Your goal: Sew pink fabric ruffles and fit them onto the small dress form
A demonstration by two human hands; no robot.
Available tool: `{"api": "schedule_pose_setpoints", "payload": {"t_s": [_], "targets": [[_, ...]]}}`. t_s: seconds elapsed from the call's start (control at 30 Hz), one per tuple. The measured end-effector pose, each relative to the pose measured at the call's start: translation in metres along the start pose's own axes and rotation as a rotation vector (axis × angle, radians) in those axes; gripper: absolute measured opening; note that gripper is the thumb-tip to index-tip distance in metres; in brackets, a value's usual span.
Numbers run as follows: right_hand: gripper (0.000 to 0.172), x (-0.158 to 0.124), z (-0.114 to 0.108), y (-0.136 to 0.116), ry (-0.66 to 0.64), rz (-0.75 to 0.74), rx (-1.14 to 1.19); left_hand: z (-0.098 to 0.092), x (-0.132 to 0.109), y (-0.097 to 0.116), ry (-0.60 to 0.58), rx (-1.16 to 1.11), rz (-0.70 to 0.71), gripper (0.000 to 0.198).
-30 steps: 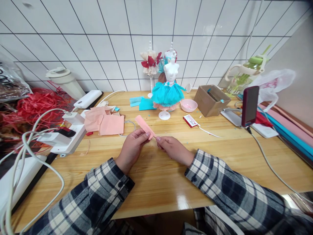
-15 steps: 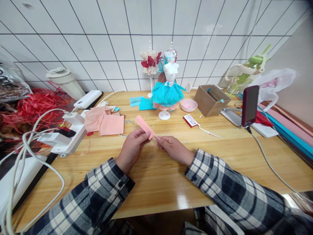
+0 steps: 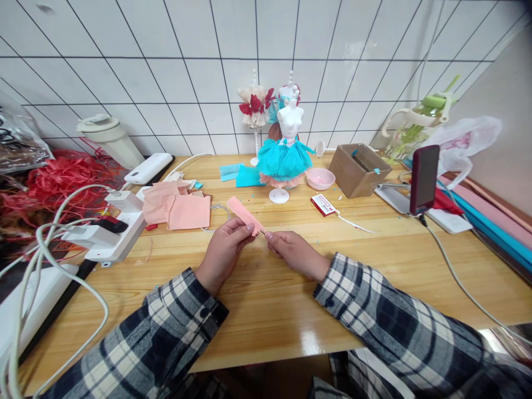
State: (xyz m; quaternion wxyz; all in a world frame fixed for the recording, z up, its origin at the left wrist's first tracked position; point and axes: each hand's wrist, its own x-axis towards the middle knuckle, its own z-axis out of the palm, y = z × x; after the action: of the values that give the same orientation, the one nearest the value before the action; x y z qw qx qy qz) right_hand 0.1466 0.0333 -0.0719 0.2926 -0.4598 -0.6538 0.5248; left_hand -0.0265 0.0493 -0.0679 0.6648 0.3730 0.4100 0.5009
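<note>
The far end of the pink paper strip (image 3: 241,210) now sits slightly farther left. Your left hand (image 3: 223,248) pinches it above the table (image 3: 274,310); your right hand (image 3: 294,252) grips a slender item (image 3: 262,233) beside its fringed end. Uneven pulling could tear the fringe.

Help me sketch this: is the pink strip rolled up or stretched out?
Stretched out: the pink strip extends straight beyond the left hand.
</note>
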Motion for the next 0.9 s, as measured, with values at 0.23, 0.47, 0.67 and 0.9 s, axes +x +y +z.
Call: {"api": "schedule_pose_setpoints", "payload": {"t_s": [0.23, 0.47, 0.67, 0.9], "targets": [[0.047, -0.0024, 0.0009, -0.0048, 0.049, 0.036, 0.027, 0.0005, -0.0010, 0.0013, -0.001, 0.010, 0.003, 0.019], [0.047, -0.0032, 0.0011, -0.0064, 0.037, 0.064, 0.038, 0.0010, -0.0014, 0.0010, 0.006, -0.003, -0.022, 0.019], [0.046, -0.0019, 0.0008, -0.0030, 0.061, 0.044, -0.001, 0.0031, -0.0020, 0.0022, -0.011, 0.009, -0.022, 0.018], [0.046, -0.0015, 0.0013, -0.0015, 0.077, 0.032, 0.001, 0.0033, -0.0021, 0.0023, -0.018, 0.025, -0.027, 0.019]]}}
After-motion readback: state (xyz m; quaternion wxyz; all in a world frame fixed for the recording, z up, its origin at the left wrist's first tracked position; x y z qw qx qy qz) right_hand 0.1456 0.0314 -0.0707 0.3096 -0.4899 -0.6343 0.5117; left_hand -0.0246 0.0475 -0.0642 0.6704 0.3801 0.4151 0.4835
